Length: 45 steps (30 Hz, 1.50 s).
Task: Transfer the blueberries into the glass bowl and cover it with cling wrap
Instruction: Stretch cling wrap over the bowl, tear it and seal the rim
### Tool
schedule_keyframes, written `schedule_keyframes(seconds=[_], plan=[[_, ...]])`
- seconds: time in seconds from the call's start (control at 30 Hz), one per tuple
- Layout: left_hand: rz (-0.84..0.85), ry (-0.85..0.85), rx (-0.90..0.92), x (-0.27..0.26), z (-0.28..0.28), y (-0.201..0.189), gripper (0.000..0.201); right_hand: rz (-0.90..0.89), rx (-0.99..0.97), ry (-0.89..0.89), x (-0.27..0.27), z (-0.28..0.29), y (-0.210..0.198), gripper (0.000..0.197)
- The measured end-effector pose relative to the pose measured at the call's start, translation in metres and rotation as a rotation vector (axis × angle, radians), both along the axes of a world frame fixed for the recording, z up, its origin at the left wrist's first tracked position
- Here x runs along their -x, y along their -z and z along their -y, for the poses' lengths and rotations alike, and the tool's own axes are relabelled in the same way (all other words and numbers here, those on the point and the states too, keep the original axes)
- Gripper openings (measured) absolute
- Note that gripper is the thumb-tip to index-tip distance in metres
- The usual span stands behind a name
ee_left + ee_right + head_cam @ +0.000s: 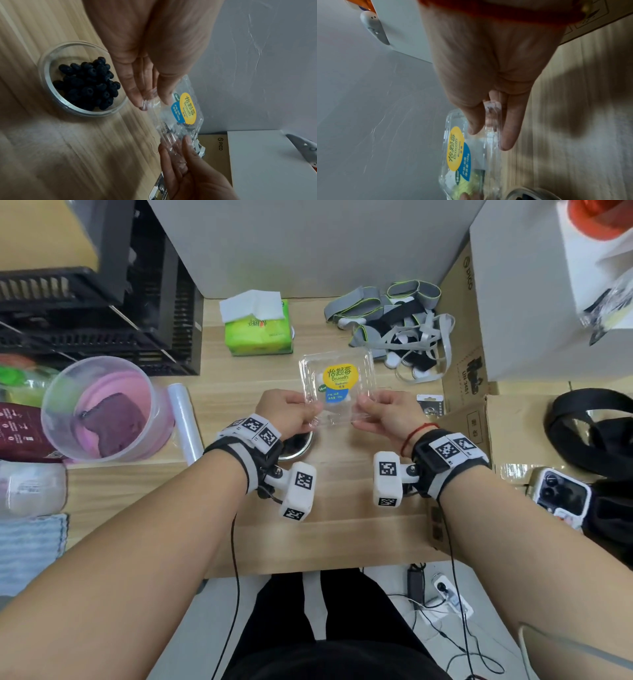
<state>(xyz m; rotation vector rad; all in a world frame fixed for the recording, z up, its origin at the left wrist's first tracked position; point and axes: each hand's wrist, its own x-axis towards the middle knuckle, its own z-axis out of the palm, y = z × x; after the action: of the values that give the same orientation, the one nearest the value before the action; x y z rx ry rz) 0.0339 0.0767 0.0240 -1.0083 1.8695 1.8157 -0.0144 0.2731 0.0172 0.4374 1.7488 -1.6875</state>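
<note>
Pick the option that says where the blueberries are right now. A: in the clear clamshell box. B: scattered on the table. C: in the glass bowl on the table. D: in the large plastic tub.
C: the left wrist view shows the blueberries heaped in the glass bowl, while both hands hold the clamshell box, which looks empty.

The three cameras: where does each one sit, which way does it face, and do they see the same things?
Head: worn on the head, looking down at the table; both forearms, left hand and right hand show.
Left wrist: looks along the left hand at the blueberries in the glass bowl.
Right wrist: looks along the right hand at the clear box.
Shared: all three see that box, pinched by both hands.
</note>
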Motion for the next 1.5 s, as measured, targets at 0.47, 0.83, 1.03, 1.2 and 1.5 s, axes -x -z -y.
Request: schedule_keyframes(seconds=[0.47,0.83,1.03,1.2,1.5], plan=[[0.279,-0.102,0.513,-0.042,0.07,0.015,0.029,0.058,-1.005,-0.243,0.015,-0.014,0.015,0.077],[0.518,0.07,0.609,-0.073,0.16,0.034,0.057,-0.294,-0.945,-0.538,0.027,0.09,0.015,0.046],[0.481,0.178,0.498,-0.075,0.168,0.041,0.041,-0.339,-0.766,-0.67,0.016,0.154,0.009,0.028],[0.384,0.231,0.326,-0.07,0.162,0.024,0.041,-0.264,-0.552,-0.747,0.002,0.194,0.001,0.022],[-0.049,0.037,-0.029,-0.043,0.159,-0.013,0.022,0.013,-0.089,-0.558,-0.006,0.215,-0.02,0.039]])
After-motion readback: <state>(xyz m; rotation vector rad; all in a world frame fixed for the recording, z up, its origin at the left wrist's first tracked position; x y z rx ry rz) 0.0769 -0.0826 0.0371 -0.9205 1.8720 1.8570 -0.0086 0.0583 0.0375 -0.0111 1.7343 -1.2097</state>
